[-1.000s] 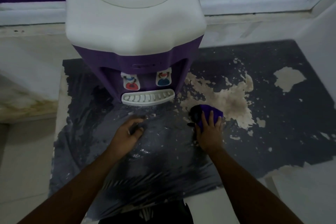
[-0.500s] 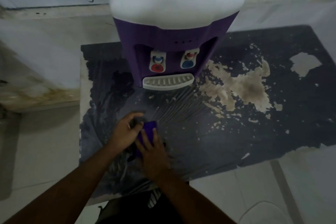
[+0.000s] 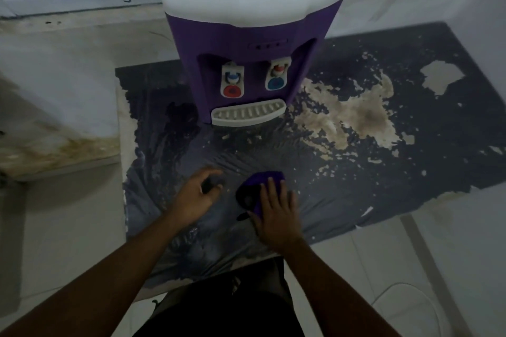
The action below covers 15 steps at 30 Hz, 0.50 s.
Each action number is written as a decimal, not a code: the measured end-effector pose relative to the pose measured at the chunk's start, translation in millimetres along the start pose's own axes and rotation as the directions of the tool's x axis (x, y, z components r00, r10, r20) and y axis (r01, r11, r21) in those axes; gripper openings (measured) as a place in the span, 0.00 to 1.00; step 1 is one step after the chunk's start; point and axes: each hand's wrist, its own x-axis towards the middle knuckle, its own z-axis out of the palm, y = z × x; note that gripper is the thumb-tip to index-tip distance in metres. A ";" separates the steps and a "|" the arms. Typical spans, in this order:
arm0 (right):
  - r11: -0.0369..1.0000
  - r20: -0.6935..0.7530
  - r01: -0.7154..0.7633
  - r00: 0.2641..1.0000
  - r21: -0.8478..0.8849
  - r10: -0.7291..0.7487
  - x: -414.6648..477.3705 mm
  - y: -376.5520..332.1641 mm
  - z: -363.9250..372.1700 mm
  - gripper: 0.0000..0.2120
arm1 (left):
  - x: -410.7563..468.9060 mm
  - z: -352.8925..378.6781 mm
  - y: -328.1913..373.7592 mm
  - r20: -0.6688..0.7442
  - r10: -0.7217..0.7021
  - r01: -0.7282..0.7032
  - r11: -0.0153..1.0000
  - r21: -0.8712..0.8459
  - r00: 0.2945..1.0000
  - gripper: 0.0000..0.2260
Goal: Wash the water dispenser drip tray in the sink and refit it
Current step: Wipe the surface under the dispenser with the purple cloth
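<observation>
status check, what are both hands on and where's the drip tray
Right hand flat on purple cloth, pressing the dark mat. Left hand curled round something small and dark. Drip tray seated in dispenser. Nothing blocking it.

White slotted drip tray point(image 3: 247, 116) seated level at base of purple-and-white water dispenser point(image 3: 252, 35), under taps.

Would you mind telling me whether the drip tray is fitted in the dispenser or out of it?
Fitted: the white drip tray sits at the base of the water dispenser, below both taps.
</observation>
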 end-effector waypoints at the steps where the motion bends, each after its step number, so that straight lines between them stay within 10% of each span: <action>1: 0.997 0.000 -0.075 0.997 0.012 0.075 -1.2 16.1 -0.4 0.39 | 0.7 2.5 0.8 0.004 0.015 -0.015 1.000 0.022 1.000 0.14; 7: 0.855 -0.007 -0.510 0.859 0.097 0.513 -8.0 105.3 -12.5 0.43 | 4.7 13.0 1.9 0.014 0.034 -0.035 0.998 0.058 0.999 0.13; 15: 0.947 -0.123 -0.255 0.951 0.197 0.282 35.9 127.6 -37.9 0.28 | 19.9 -2.1 9.2 -0.108 -0.007 0.004 1.000 -0.026 0.994 0.11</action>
